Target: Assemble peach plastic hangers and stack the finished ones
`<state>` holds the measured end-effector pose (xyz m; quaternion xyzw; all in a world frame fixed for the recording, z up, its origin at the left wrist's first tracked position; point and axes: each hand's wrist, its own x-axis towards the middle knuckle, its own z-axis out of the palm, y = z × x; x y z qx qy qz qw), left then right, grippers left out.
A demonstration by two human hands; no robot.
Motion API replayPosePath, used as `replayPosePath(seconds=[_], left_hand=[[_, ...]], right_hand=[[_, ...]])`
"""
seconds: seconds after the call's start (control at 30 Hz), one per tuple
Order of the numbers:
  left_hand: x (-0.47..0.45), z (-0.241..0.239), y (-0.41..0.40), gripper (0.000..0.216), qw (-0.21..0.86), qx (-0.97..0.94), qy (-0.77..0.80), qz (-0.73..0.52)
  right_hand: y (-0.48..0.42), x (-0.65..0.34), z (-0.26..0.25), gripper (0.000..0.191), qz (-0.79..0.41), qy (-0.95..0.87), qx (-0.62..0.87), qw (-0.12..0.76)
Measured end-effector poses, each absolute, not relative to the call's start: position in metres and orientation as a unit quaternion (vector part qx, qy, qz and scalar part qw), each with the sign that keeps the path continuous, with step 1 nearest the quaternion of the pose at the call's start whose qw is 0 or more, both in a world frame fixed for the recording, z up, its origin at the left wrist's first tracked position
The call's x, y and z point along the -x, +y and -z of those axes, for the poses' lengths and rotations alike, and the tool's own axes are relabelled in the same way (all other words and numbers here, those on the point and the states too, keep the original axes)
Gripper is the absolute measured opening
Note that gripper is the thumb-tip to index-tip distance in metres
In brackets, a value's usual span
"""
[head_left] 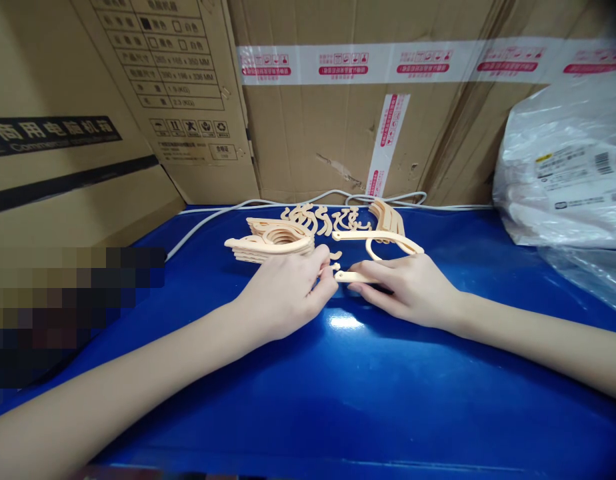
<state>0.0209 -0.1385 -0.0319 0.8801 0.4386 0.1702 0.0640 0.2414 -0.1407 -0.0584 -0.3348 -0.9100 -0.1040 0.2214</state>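
My left hand (291, 290) is closed, thumb and fingers pinching a small cream plastic hook piece (337, 267) whose end sticks out toward the right. My right hand (413, 287) grips a cream plastic hanger arm (358, 277); its round end with a hole is close to the hook piece, and I cannot tell if they touch. Just beyond my right fingers is another hanger arm (363, 235) with a curved strip, partly hidden by the hand. A stack of cream hanger parts (268, 248) lies behind my left hand.
Loose cream hooks (308, 217) and a pile of hanger arms (388, 219) lie at the back of the blue table (338, 400). A white cable (208, 217) runs behind them. Cardboard boxes (308, 127) wall the back and left. A plastic bag (563, 160) stands at right.
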Motion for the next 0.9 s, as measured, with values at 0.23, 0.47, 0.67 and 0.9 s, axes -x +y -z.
replayPosePath(seconds=[0.23,0.47,0.67,0.9], left_hand=[[-0.0205,0.0311,-0.1366,0.032,0.066,-0.894,0.418,-0.147],[-0.0175,0.0307,-0.1345,0.029,0.064,-0.917,0.374,-0.122],[-0.0177,0.0305,-0.1323,0.036,-0.006,-0.930,0.362,-0.067],[-0.0186,0.0310,-0.1335,0.037,-0.084,-0.930,0.357,-0.032]], right_hand=[[-0.1406,-0.2419,0.0577,0.031,0.103,-0.909,0.329,0.233],[-0.1413,-0.2420,0.0570,0.033,0.094,-0.911,0.331,0.227],[-0.1416,-0.2434,0.0584,0.031,0.090,-0.916,0.319,0.228],[-0.1401,-0.2445,0.0582,0.040,0.087,-0.917,0.315,0.227]])
